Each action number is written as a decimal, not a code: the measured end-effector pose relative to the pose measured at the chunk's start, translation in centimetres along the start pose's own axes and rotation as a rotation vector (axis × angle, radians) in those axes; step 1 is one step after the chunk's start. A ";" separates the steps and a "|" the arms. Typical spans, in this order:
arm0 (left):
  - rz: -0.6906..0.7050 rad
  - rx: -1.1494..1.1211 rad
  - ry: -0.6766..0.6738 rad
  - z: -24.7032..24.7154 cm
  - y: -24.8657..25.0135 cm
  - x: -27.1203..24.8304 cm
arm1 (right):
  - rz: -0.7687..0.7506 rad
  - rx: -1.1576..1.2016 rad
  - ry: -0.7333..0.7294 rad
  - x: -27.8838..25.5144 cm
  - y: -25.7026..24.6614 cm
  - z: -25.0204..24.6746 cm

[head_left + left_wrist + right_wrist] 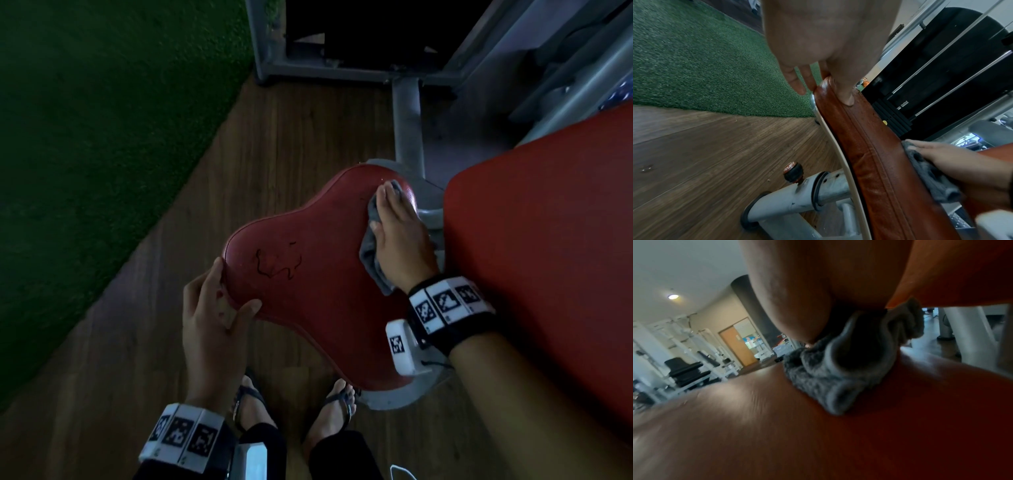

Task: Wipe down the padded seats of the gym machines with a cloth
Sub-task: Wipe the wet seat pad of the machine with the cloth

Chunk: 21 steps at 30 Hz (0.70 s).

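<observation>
Most of the cloth [371, 255] is hidden under the right hand [399, 240]; only grey folds show at the hand's left side and by the wrist. In the right wrist view the palm fills the top of the frame, the fingers cannot be seen, and the seat [315, 291] is a blur below the bunched cloth. The left wrist view shows the seat edge-on, so its top surface is hard to make out there. The backrest [548, 257] is cut off at the right border of the head view.

The right hand lies flat on the cloth, fingers straight and together, pressing it onto the far right part of the red seat, near the backrest. The left hand [214, 318] holds the seat's near left edge: the thumb [245, 310] lies on the top surface and the fingers wrap round the rim. A dark squiggly mark [277, 262] sits on the seat just beyond the thumb. Below the seat, 2 feet [294, 407] in sandals stand on the wood floor [308, 120], with green turf [102, 120] to the left.
</observation>
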<state>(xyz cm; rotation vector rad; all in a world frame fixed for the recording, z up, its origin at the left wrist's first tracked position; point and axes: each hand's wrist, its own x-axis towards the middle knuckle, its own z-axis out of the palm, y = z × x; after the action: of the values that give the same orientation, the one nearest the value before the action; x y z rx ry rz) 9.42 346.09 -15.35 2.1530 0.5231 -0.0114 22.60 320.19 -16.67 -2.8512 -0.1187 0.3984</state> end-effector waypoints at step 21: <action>0.003 -0.024 -0.010 0.2 -0.5 -0.3 | -0.236 0.013 -0.039 -1.8 -4.6 1.3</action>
<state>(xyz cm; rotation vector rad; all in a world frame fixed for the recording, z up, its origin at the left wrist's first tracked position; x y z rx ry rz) 9.04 346.09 -15.75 2.1295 0.5114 -0.0143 20.36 324.71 -16.16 -2.7740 -0.4527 0.4020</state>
